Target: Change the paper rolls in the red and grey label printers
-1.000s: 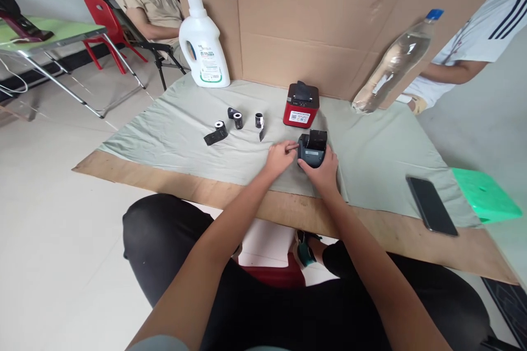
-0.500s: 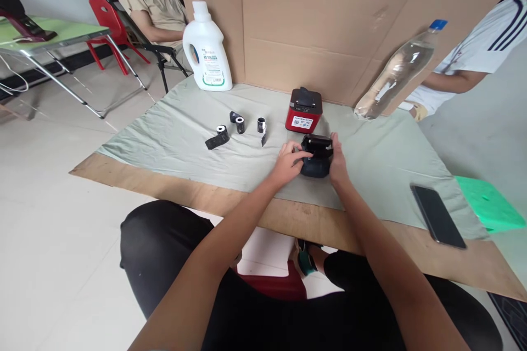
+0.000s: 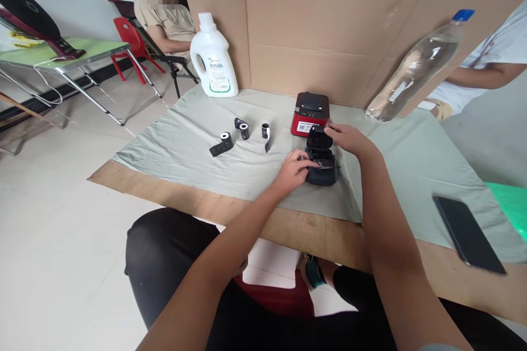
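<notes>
Left hand (image 3: 294, 169): finger extended onto black strip (image 3: 327, 164) in dark printer (image 3: 322, 178), right of frame centre. Right hand (image 3: 346, 137): fingertips at raised lid (image 3: 318, 140), likely keeping it back for the left; half a second ago, at printer's right side. Can't tell if either's clamped. Red printer (image 3: 303, 119) just behind.

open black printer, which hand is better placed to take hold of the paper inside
Likely the left: the left hand has a finger at the paper in the printer, while the right hand is up at the raised lid.
</notes>
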Available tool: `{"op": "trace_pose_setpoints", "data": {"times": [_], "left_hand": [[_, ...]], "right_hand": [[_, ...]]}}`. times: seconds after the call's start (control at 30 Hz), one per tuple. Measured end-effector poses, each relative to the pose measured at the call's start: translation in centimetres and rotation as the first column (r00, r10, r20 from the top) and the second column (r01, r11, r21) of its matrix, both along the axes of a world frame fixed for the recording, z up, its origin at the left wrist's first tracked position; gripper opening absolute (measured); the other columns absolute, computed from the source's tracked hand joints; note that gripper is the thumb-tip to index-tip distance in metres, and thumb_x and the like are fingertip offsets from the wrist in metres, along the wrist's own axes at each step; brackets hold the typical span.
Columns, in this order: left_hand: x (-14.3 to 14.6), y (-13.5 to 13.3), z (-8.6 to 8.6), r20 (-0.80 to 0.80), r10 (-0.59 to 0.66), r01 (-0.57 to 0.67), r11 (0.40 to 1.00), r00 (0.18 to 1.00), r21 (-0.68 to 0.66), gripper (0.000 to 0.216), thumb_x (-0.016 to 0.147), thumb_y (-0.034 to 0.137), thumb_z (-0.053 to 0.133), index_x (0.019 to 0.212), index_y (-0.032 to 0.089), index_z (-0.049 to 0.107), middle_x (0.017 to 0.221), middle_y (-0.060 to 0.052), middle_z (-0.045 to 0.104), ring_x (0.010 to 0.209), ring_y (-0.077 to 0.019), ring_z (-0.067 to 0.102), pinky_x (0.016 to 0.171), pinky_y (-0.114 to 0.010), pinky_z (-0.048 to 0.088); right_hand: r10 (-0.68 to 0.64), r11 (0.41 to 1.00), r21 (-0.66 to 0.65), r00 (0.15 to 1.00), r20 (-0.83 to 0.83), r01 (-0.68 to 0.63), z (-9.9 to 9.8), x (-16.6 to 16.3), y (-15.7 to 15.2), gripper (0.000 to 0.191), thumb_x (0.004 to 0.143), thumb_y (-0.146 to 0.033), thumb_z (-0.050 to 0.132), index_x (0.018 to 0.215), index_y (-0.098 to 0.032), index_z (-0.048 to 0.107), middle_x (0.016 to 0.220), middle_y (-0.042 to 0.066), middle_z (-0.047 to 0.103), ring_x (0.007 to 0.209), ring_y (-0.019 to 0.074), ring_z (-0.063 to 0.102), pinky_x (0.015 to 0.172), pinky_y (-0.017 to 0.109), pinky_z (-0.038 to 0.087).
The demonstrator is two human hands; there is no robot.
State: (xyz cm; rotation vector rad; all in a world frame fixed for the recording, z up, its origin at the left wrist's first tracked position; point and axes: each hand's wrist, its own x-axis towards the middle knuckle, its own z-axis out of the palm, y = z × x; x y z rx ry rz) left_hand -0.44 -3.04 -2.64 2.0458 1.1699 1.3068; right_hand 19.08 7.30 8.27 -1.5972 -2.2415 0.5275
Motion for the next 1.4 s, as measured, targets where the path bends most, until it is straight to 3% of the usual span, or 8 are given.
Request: {"op": "trace_pose_setpoints", "data": {"times": [0.17,0.3,0.47,0.57,0.67,0.83,1.13,1.4], "left_hand": [[-0.1,-0.2,0.0,0.051,-0.021,0.020,1.000,0.998,0.011,0.046,0.084,0.004,0.048,0.105,0.025,0.083,0.114,-0.007,0.060,0.115,-0.0222,0.059,0.110,-0.040,0.049],[-0.2,-0.2,-0.1,0.065,-0.039,0.037,0.999,0.997,0.024,0.045,0.083,0.004,0.049,0.104,0.024,0.082,0.113,-0.007,0.061,0.114,-0.0220,0.060,0.108,-0.040,0.051],[-0.4,-0.3,-0.1,0.127,-0.058,0.053,0.998,0.990,0.044,0.045,0.083,0.002,0.046,0.102,0.023,0.081,0.111,-0.007,0.061,0.108,-0.0197,0.063,0.103,-0.037,0.053],[-0.4,-0.3,0.0,0.140,-0.098,0.092,0.995,0.985,0.047,0.043,0.084,0.003,0.047,0.098,0.023,0.082,0.109,-0.006,0.061,0.107,-0.0187,0.063,0.102,-0.036,0.053],[-0.5,-0.4,0.0,0.154,-0.121,0.113,0.992,0.981,0.056,0.041,0.085,0.004,0.048,0.095,0.023,0.083,0.108,-0.006,0.061,0.106,-0.0189,0.063,0.101,-0.037,0.054],[-0.6,-0.5,0.1,0.175,-0.098,0.090,0.995,0.980,0.053,0.040,0.087,0.006,0.047,0.093,0.022,0.083,0.108,-0.007,0.060,0.102,-0.0175,0.064,0.096,-0.035,0.054],[-1.1,-0.6,1.3,0.245,0.076,-0.079,0.997,0.967,0.003,0.033,0.096,0.020,0.051,0.103,0.024,0.083,0.106,-0.006,0.063,0.097,-0.0176,0.063,0.090,-0.033,0.054],[-1.0,-0.2,2.2,0.537,0.147,-0.074,0.985,0.831,-0.155,0.055,0.092,0.068,0.067,0.116,0.020,0.077,0.088,-0.003,0.069,0.078,-0.0146,0.059,0.079,-0.030,0.051]], "right_hand": [[-0.037,0.995,0.096,0.997,0.065,0.031,-0.4,0.6,0.1,0.030,0.093,-0.038,0.054,0.105,-0.018,0.074,0.103,0.012,0.076,0.095,0.0287,0.065,0.084,0.038,0.048],[-0.009,1.000,0.029,0.997,0.077,0.007,0.1,1.0,-0.1,0.031,0.095,-0.035,0.051,0.109,-0.018,0.074,0.101,0.011,0.074,0.092,0.0281,0.065,0.084,0.039,0.049],[-0.056,0.983,0.176,0.998,0.041,0.048,1.8,0.6,-1.5,0.033,0.091,-0.034,0.060,0.114,-0.018,0.076,0.104,0.012,0.073,0.094,0.0282,0.065,0.087,0.040,0.050],[0.093,0.995,-0.041,0.979,0.183,-0.087,2.2,-0.1,-2.0,0.020,0.088,-0.028,0.063,0.093,-0.021,0.081,0.097,0.006,0.078,0.090,0.0249,0.068,0.082,0.034,0.050],[0.177,0.969,-0.225,0.926,0.335,-0.104,1.6,-1.2,-2.2,0.021,0.083,-0.022,0.069,0.098,-0.024,0.083,0.109,0.003,0.081,0.099,0.0238,0.071,0.079,0.030,0.050],[0.098,0.985,-0.174,0.880,0.465,-0.017,0.1,-3.0,-3.1,0.027,0.073,-0.020,0.077,0.100,-0.023,0.082,0.110,0.013,0.080,0.094,0.0295,0.072,0.071,0.034,0.050],[0.160,0.987,-0.028,0.942,0.295,-0.159,2.7,-0.9,-3.5,0.016,0.068,-0.019,0.074,0.081,-0.023,0.066,0.094,0.007,0.070,0.086,0.0258,0.063,0.067,0.034,0.038],[0.361,0.933,-0.031,0.930,0.068,-0.360,5.3,-2.3,-7.0,0.019,0.077,-0.024,0.067,0.080,-0.024,0.048,0.076,0.000,0.057,0.072,0.0191,0.049,0.063,0.032,0.030]]}}
